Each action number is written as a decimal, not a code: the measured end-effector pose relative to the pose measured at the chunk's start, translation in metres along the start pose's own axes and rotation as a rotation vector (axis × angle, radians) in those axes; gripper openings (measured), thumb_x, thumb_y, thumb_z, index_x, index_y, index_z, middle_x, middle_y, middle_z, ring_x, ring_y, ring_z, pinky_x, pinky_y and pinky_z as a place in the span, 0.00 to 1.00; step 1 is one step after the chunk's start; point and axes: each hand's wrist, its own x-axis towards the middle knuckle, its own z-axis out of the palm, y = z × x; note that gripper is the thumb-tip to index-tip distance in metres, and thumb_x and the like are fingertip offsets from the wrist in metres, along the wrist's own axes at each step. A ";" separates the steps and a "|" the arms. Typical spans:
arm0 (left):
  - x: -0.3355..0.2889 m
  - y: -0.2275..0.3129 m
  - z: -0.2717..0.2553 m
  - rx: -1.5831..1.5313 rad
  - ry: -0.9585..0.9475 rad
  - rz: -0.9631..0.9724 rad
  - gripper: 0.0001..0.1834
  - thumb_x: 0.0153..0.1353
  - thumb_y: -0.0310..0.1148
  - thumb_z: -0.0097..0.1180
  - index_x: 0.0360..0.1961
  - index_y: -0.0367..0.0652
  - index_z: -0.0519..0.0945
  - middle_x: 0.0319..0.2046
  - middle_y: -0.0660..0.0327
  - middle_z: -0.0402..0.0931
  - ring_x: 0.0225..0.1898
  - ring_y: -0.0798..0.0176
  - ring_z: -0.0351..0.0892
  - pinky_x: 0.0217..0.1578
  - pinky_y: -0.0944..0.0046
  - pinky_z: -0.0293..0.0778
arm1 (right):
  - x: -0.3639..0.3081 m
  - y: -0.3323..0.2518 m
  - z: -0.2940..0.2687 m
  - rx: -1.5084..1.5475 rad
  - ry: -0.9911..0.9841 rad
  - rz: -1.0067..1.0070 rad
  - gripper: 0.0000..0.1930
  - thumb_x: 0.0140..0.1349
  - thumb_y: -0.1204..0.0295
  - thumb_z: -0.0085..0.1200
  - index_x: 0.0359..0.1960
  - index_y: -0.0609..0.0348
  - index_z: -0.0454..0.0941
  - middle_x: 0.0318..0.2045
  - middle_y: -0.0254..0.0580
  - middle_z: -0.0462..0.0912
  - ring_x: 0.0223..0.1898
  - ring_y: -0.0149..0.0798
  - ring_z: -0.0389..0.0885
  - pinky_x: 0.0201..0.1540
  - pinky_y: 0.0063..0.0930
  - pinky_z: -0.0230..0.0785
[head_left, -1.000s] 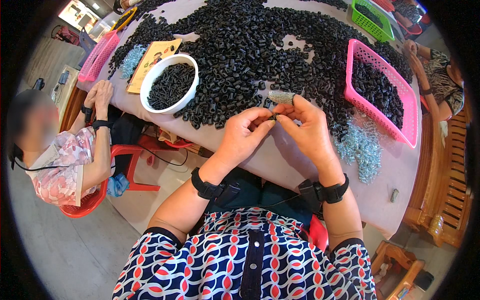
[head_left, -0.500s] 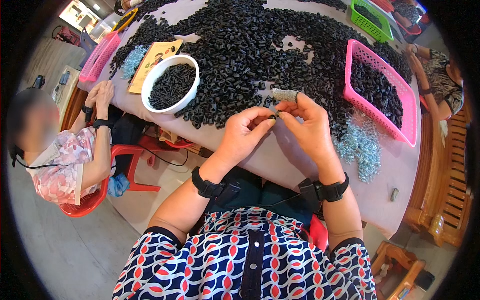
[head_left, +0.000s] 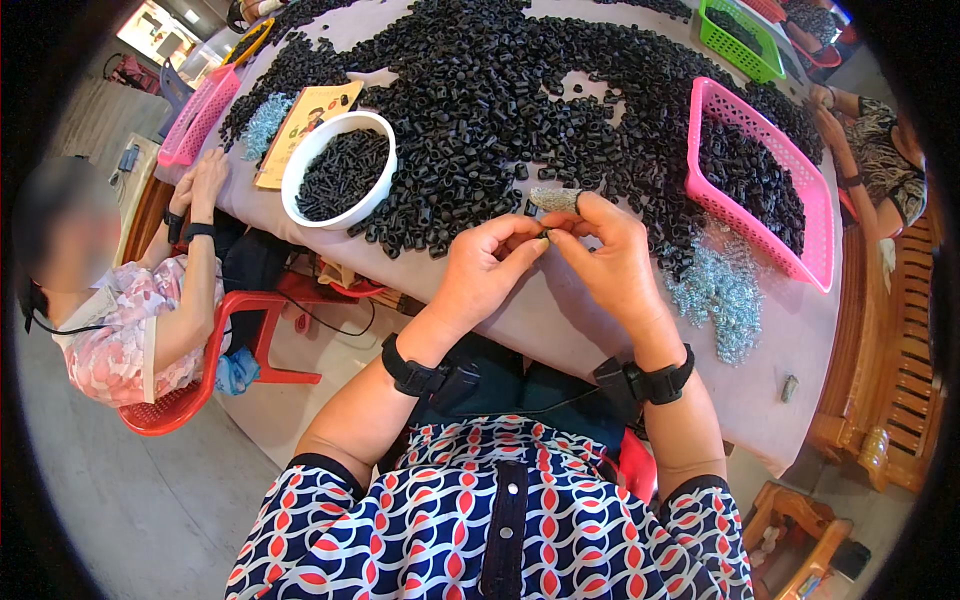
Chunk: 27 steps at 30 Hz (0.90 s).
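Right hand (head_left: 607,250) has edged toward left hand (head_left: 487,265); both pinch a small black piece (head_left: 546,234) above the table's (head_left: 560,325) near side, likely to steady it. Bowl (head_left: 352,219) left, basket (head_left: 818,225) right, presumably for easy reach.

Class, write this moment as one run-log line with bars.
Left hand: pinching small dark part | Right hand: thumb at that part, grey cover on index finger | Nearby: white bowl, pink basket, black pieces

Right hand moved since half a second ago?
Yes, slightly: judged against the white bowl, the right hand has shifted left, toward the bowl and the left hand.
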 end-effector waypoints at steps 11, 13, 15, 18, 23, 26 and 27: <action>0.006 0.012 0.002 -0.423 -0.074 -0.119 0.10 0.66 0.29 0.56 0.45 0.36 0.80 0.37 0.61 0.82 0.33 0.74 0.79 0.35 0.74 0.76 | -0.003 -0.019 0.003 -0.061 0.098 -0.020 0.08 0.55 0.80 0.59 0.37 0.66 0.79 0.33 0.48 0.83 0.32 0.40 0.83 0.37 0.30 0.76; 0.005 0.015 0.002 -0.490 -0.027 -0.161 0.09 0.65 0.27 0.56 0.43 0.36 0.80 0.35 0.62 0.82 0.31 0.74 0.78 0.36 0.74 0.76 | -0.006 -0.026 0.001 -0.149 0.058 -0.052 0.10 0.54 0.79 0.59 0.39 0.66 0.79 0.34 0.48 0.82 0.33 0.41 0.83 0.38 0.31 0.76; 0.003 0.014 -0.001 -0.483 -0.005 -0.162 0.08 0.64 0.27 0.57 0.43 0.36 0.80 0.34 0.62 0.82 0.31 0.73 0.78 0.35 0.74 0.76 | -0.007 -0.036 0.000 -0.237 0.018 -0.081 0.12 0.54 0.78 0.60 0.42 0.66 0.78 0.34 0.48 0.82 0.35 0.42 0.82 0.38 0.31 0.75; 0.000 0.014 -0.002 -0.489 0.018 -0.163 0.07 0.63 0.27 0.57 0.41 0.36 0.80 0.33 0.62 0.82 0.31 0.72 0.79 0.35 0.74 0.75 | -0.007 -0.049 -0.001 -0.380 0.012 -0.140 0.17 0.52 0.73 0.64 0.44 0.65 0.76 0.34 0.48 0.80 0.36 0.47 0.81 0.37 0.33 0.75; 0.001 0.013 0.003 -0.525 0.004 -0.177 0.07 0.63 0.26 0.56 0.40 0.35 0.81 0.32 0.61 0.82 0.32 0.71 0.80 0.35 0.73 0.74 | -0.006 -0.042 0.006 -0.706 -0.081 -0.353 0.17 0.48 0.67 0.68 0.32 0.62 0.73 0.29 0.46 0.77 0.33 0.51 0.77 0.34 0.41 0.71; -0.002 0.011 0.005 -0.492 -0.030 -0.141 0.07 0.64 0.25 0.55 0.39 0.33 0.81 0.32 0.61 0.82 0.33 0.71 0.81 0.36 0.73 0.74 | -0.008 -0.038 0.012 -0.785 -0.052 -0.342 0.14 0.48 0.69 0.66 0.31 0.60 0.73 0.28 0.44 0.77 0.32 0.49 0.78 0.32 0.41 0.72; -0.003 0.011 0.004 -0.487 -0.012 -0.132 0.07 0.64 0.25 0.55 0.40 0.33 0.81 0.32 0.60 0.82 0.33 0.71 0.80 0.37 0.73 0.74 | -0.008 -0.037 0.014 -0.799 -0.033 -0.326 0.14 0.49 0.69 0.65 0.31 0.60 0.73 0.27 0.43 0.77 0.32 0.49 0.79 0.32 0.41 0.72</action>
